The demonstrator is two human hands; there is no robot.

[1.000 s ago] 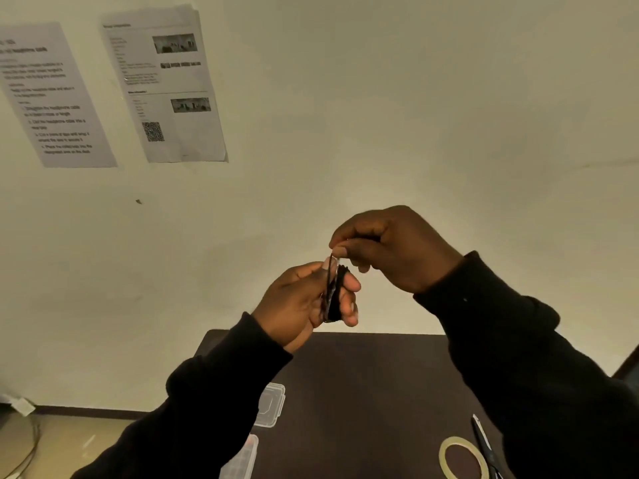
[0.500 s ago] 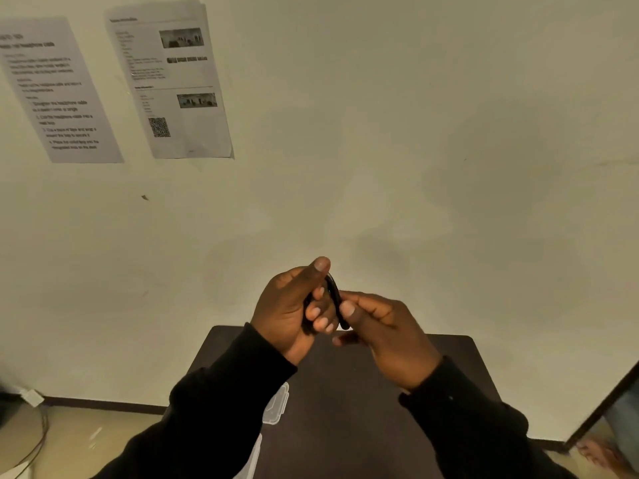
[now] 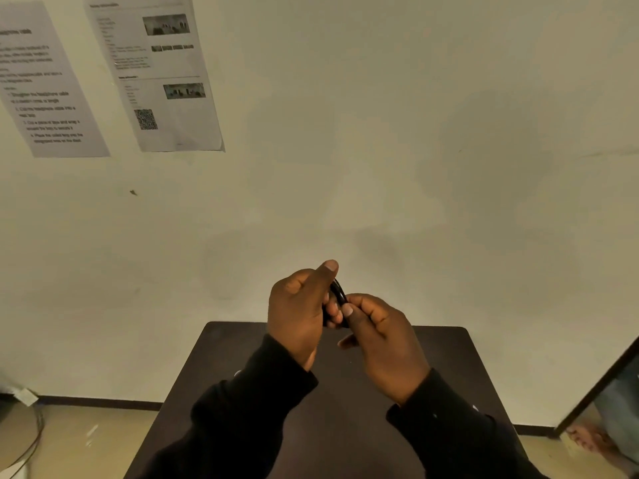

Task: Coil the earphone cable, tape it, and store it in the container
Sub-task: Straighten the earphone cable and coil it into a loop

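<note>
A black coiled earphone cable [image 3: 339,292] is held up in front of the wall, above the far edge of the dark table [image 3: 449,354]. My left hand [image 3: 298,312] wraps around the coil with the thumb raised along its top. My right hand [image 3: 383,344] pinches the coil's right side with thumb and forefinger. Most of the coil is hidden between the fingers. Any tape on it is too small to tell. The container, tape roll and scissors are out of view, behind my sleeves.
Two printed instruction sheets [image 3: 155,74] hang on the wall at upper left. A dark door edge [image 3: 601,385] stands at the right, with someone's foot [image 3: 587,439] beside it. Cables [image 3: 31,440] lie on the floor at lower left.
My right hand came down from above the coil to its right side and now pinches it from below. Both hands sank lower in view. The container and tape roll dropped out of sight.
</note>
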